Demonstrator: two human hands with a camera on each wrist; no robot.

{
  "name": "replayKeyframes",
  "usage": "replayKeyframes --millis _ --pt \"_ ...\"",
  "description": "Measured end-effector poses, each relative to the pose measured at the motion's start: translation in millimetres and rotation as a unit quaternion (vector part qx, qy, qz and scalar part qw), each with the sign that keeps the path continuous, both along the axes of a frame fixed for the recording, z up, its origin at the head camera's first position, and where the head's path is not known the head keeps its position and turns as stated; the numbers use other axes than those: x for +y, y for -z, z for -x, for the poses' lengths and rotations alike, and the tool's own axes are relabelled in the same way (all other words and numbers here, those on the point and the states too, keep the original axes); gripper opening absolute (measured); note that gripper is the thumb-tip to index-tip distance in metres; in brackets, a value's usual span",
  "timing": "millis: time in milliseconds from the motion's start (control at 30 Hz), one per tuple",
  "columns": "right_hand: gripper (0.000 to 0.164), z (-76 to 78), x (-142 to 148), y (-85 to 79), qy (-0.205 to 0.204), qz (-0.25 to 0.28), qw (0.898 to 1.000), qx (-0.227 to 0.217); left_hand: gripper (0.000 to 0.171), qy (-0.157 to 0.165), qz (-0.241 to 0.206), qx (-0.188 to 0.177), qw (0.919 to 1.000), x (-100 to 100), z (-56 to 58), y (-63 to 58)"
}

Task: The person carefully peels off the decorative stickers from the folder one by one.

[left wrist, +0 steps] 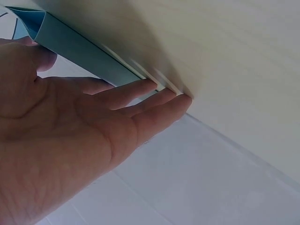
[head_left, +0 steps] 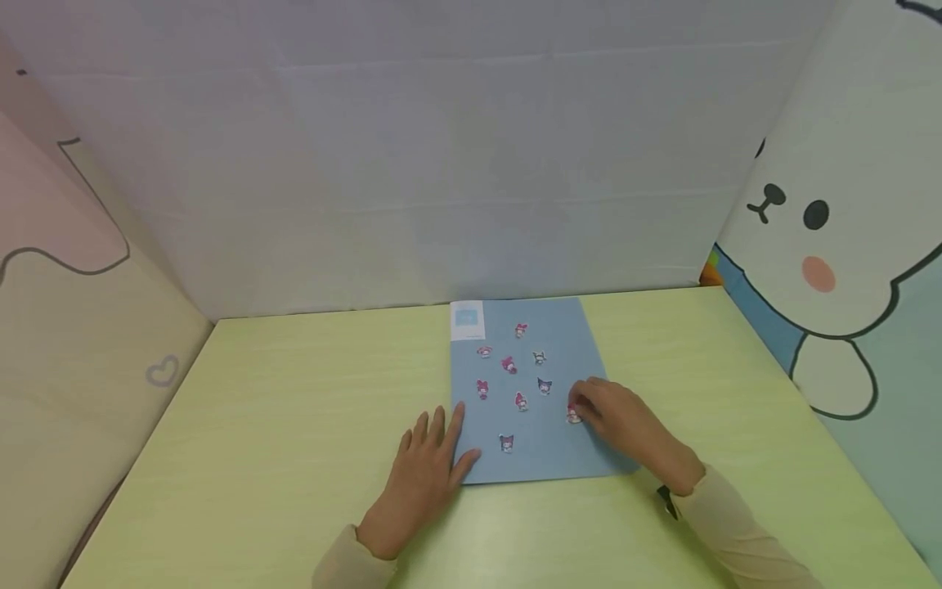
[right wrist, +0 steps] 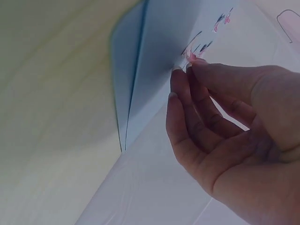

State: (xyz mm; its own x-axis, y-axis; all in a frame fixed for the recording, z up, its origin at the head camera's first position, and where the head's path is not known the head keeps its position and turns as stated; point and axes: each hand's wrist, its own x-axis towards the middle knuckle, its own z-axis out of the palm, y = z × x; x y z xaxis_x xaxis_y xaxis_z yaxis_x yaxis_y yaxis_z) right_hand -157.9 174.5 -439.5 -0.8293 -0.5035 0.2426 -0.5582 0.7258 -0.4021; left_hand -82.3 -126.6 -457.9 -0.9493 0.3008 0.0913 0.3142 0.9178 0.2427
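Blue folder (head_left: 545, 462): lies on the table (head_left: 316, 368), seemingly central for easy two-handed reach.
Left hand (head_left: 423, 474): fingers straight, spread, gripping nothing; touches the folder's left edge, probably steadying it.
Right hand (head_left: 621, 417): thumb and fingertips pinch a sticker (head_left: 573, 417) near the right edge, likely for fine control.

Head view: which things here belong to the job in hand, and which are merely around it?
Part of the job:
blue folder
sticker in the right hand's grip
eight other stickers on the folder
left hand, at the folder's edge
table underneath

Background only:
white backdrop
animal-printed panel, right
heart-printed panel, left
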Motion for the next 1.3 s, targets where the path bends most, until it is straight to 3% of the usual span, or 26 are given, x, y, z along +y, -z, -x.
replayKeyframes --millis 433,1300 --pt "0.017 1.1 5.4 2.3 -0.020 0.043 0.999 -0.002 0.065 -0.003 -0.001 -0.002 1.0000 1.2 1.1 2.1" --pt "0.014 9.2 29.0 -0.4 0.012 0.066 0.998 -0.014 0.065 -0.009 0.008 -0.001 0.9999 2.5 -1.1 2.4"
